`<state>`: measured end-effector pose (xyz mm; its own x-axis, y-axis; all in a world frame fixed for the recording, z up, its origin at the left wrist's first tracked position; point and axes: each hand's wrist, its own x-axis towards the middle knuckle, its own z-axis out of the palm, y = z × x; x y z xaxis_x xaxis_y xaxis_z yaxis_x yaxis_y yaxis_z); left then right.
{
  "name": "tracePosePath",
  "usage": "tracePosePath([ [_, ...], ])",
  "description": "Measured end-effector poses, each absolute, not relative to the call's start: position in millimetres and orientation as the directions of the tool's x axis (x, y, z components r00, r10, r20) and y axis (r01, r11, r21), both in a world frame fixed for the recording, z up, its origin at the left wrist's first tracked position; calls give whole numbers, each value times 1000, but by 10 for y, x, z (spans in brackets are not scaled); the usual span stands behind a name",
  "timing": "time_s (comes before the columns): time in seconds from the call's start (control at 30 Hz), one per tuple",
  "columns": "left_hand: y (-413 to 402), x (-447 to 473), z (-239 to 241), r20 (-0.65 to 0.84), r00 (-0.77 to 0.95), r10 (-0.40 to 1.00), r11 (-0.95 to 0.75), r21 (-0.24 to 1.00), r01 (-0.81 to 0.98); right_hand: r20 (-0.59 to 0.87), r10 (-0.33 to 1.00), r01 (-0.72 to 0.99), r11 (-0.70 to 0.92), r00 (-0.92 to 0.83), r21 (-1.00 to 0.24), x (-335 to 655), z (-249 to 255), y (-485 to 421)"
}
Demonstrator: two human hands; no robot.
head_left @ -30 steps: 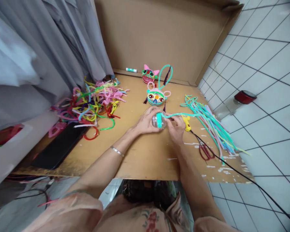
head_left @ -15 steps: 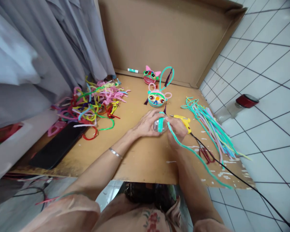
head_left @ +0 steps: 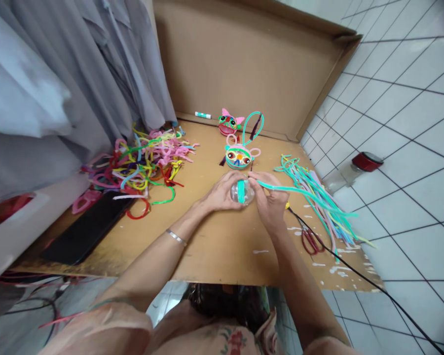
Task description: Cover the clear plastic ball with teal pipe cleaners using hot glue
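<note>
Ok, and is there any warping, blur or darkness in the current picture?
In the head view, the tiled wall leans and stretches toward the right edge; the top right corner is dark; the curtain looks soft at far left; the clear ball in the left hand appears crisper.

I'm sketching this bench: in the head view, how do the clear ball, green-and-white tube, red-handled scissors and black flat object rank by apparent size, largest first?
1. Black flat object
2. Clear ball and red-handled scissors: too alike to rank
3. Green-and-white tube
</note>
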<state>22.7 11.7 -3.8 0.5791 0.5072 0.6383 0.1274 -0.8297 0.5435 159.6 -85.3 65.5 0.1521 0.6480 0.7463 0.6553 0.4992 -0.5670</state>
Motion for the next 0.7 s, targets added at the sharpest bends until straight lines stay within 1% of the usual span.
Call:
tracePosePath([
  [0.1, 118, 241, -62, 638, 589, 497, -828, 552, 101, 715, 651, 572, 496, 253, -653, 1551, 761, -778],
  [0.2, 120, 262, -90, 620, 590, 517, -804, 588, 88, 670, 679, 483, 498, 300, -721, 1546, 812, -649],
  [0.27, 124, 275, -112, 587, 570, 576, -755, 649, 94, 624, 726, 399, 501, 290, -768, 1561, 813, -559],
  [0.33, 128, 283, -133, 524, 533, 664, -666, 739, 102, 589, 762, 336, 499, 267, -798, 1583, 771, -484],
  [0.43, 136, 271, -153, 402, 474, 783, -494, 866, 82, 584, 759, 326, 495, 288, -805, 1643, 596, -440],
  [0.5, 151, 251, -160, 335, 453, 826, -399, 915, 51, 589, 736, 397, 457, 333, -796, 1729, 423, -473],
  [0.57, 174, 230, -170, 297, 429, 853, -335, 942, 15, 607, 709, 579, 341, 358, -740, 1872, 244, -555],
  [0.63, 199, 222, -186, 285, 400, 871, -287, 956, -55, 626, 710, 764, 196, 322, -615, 2065, 93, -663],
  [0.67, 209, 225, -197, 271, 387, 882, -249, 963, -106, 620, 721, 831, 111, 310, -545, 2171, 35, -717],
  [0.7, 215, 233, -209, 252, 375, 892, -207, 966, -155, 606, 720, 874, 0, 338, -487, 2275, -11, -765],
])
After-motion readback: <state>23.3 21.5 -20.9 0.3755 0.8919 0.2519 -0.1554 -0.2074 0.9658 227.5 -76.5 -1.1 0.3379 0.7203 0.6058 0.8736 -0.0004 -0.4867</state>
